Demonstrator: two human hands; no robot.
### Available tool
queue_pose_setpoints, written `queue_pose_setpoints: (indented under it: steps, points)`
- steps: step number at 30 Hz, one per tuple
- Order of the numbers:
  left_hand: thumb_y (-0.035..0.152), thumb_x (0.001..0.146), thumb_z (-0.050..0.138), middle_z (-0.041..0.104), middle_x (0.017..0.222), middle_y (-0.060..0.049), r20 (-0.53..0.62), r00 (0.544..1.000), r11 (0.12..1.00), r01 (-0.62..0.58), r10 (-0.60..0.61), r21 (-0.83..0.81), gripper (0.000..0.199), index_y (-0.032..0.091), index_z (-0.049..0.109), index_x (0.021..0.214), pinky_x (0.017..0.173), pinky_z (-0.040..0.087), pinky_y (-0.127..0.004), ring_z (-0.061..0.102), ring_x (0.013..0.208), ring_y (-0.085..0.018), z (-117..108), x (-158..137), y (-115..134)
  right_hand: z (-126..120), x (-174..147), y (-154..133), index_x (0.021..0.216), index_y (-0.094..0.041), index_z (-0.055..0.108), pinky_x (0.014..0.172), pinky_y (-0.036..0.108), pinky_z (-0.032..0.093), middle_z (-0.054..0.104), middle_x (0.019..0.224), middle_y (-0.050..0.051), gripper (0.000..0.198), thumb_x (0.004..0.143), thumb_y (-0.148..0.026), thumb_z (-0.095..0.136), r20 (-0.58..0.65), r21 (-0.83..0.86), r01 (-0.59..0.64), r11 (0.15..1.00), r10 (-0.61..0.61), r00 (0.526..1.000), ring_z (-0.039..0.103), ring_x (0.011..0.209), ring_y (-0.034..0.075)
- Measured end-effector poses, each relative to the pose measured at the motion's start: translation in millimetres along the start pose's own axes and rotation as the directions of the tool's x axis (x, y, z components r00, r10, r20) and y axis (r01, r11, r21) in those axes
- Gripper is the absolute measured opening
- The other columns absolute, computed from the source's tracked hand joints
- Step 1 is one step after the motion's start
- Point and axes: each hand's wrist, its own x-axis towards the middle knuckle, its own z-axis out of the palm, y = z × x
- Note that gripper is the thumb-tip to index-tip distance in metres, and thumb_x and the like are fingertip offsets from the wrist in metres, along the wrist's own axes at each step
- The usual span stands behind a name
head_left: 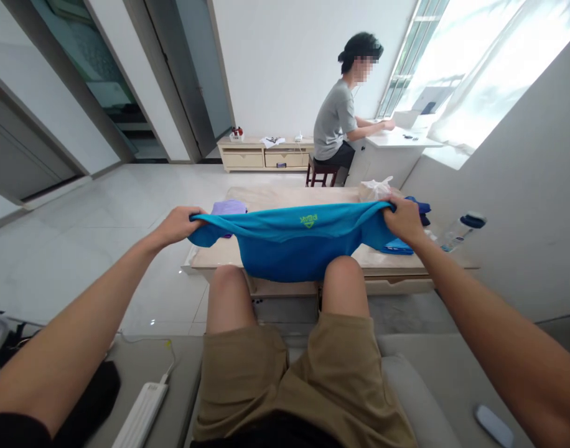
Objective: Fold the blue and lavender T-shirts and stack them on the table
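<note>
Bright daylight, glaring white curtain (509, 74), wide-angle stretched edges

You have one blue shirt (294, 249) before you, one clear bottle (457, 233), one white plastic bag (378, 188), one dark stool (323, 168), one seated co-worker (334, 121), and one low cabinet (252, 147) with two drawers (242, 162).

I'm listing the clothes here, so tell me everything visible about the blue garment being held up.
The blue garment looks like soft cloth, darker blue lower down, with a small lime-green logo upside down from this view. The left hand and right hand grip its ends, stretching it sideways into creases. Short flaps, probably sleeves, droop beside the hands; the middle hangs by the knees, contact there unclear.
</note>
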Motion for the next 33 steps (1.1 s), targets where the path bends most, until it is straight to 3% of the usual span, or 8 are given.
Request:
queue_pose_setpoints:
  steps: [3,6,12,16,20,25,29,33]
  points:
    - [0.052,0.076,0.06,0.079,0.08,-0.004,-0.011,1.0,1.0,0.028,-0.028,0.012,0.034,0.022,0.077,0.083,0.072,0.049,-0.027,0.067,0.082,-0.024,14,-3,-12,23,-20,12,0.118,-0.019,0.08,0.101,0.041,0.055,0.082,0.117,0.014,0.039,0.094,-0.023,0.049,0.041,0.007,-0.028,1.0,0.028,0.999,0.075,0.112,0.033]
    - [0.046,0.072,0.063,0.08,0.086,-0.006,-0.061,0.998,1.0,0.019,-0.018,0.016,0.029,0.022,0.076,0.081,0.076,0.05,-0.028,0.068,0.084,-0.024,13,2,-17,29,-24,16,0.122,-0.021,0.078,0.096,0.041,0.054,0.081,0.119,0.015,0.04,0.097,-0.028,0.048,0.044,-0.035,-0.042,0.998,0.044,0.998,0.074,0.112,0.035]
    - [0.057,0.069,0.075,0.078,0.092,-0.006,0.087,0.996,0.993,-0.001,0.011,-0.12,0.042,0.016,0.076,0.08,0.073,0.049,-0.027,0.063,0.088,-0.021,-14,12,-10,-1,-2,5,0.126,-0.02,0.078,0.089,0.041,0.05,0.081,0.122,0.021,0.04,0.101,-0.034,0.049,-0.108,-0.133,-0.036,0.991,0.021,0.994,0.073,0.114,0.039]
    - [0.057,0.073,0.071,0.075,0.084,-0.002,0.109,0.994,0.992,0.018,-0.004,-0.125,0.04,0.017,0.075,0.078,0.072,0.047,-0.026,0.059,0.084,-0.019,-13,6,-13,-12,-3,10,0.118,-0.021,0.078,0.082,0.041,0.046,0.081,0.119,0.022,0.037,0.104,-0.037,0.048,-0.059,-0.247,0.013,0.969,-0.028,0.998,0.074,0.11,0.04]
    - [0.054,0.078,0.066,0.072,0.078,0.001,0.017,0.998,0.981,0.059,-0.057,-0.184,0.04,0.017,0.077,0.088,0.07,0.046,-0.026,0.057,0.079,-0.018,-1,2,-25,-11,-17,25,0.108,-0.026,0.075,0.083,0.043,0.05,0.081,0.121,0.019,0.031,0.101,-0.038,0.047,0.001,-0.229,0.1,0.968,-0.103,0.995,0.075,0.112,0.04]
    - [0.049,0.079,0.068,0.074,0.085,0.0,-0.207,0.975,0.951,0.007,-0.074,-0.308,0.033,0.02,0.075,0.093,0.077,0.052,-0.029,0.062,0.085,-0.021,17,12,-31,-4,-24,45,0.089,-0.033,0.065,0.085,0.045,0.055,0.08,0.097,0.014,0.021,0.097,-0.042,0.047,0.007,-0.059,0.158,0.986,-0.158,0.987,0.077,0.097,0.038]
    - [0.049,0.086,0.065,0.072,0.089,0.001,-0.408,0.904,0.959,0.006,-0.125,-0.282,0.032,0.019,0.073,0.095,0.078,0.05,-0.029,0.06,0.087,-0.02,25,63,-34,15,21,60,0.084,-0.034,0.063,0.084,0.045,0.054,0.077,0.087,0.012,0.02,0.094,-0.043,0.049,0.03,-0.085,0.099,0.991,-0.096,0.995,0.075,0.087,0.037]
    - [0.056,0.094,0.059,0.063,0.079,0.001,-0.379,0.922,0.994,0.042,-0.077,-0.1,0.042,0.016,0.068,0.086,0.075,0.045,-0.027,0.054,0.083,-0.018,41,174,-41,63,127,68,0.092,-0.026,0.07,0.087,0.043,0.051,0.079,0.098,0.019,0.032,0.101,-0.048,0.049,0.067,-0.229,0.03,0.973,-0.015,0.998,0.073,0.1,0.038]
